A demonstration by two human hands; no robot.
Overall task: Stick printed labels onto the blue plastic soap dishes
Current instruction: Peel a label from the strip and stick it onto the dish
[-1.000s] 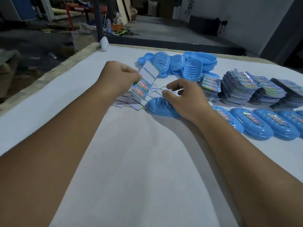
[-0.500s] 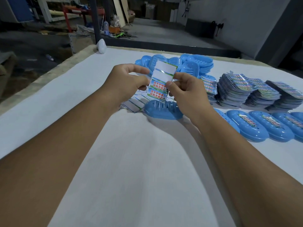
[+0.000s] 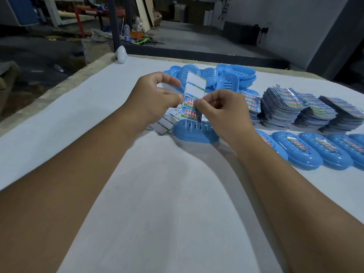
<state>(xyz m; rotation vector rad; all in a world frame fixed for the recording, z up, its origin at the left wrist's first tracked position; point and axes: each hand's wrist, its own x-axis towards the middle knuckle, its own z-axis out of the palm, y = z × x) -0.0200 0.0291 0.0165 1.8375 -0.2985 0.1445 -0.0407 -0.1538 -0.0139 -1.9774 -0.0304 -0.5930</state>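
Between my hands I see a label sheet [image 3: 194, 97] of glossy paper, its peeled upper rows plain white; just under my right hand [image 3: 222, 113] a soap dish [image 3: 194, 132] of smooth blue plastic with a soft sheen; right of it, label stacks [image 3: 285, 107] glinting like foil; under my arms a table cover [image 3: 157, 203] of matt white cloth, faintly woven.

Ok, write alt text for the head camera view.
Two hands hold a label sheet upright above a blue soap dish on a white table; the left hand grips its edge and the right hand pinches a printed label. To the right lie labelled dishes and label stacks.
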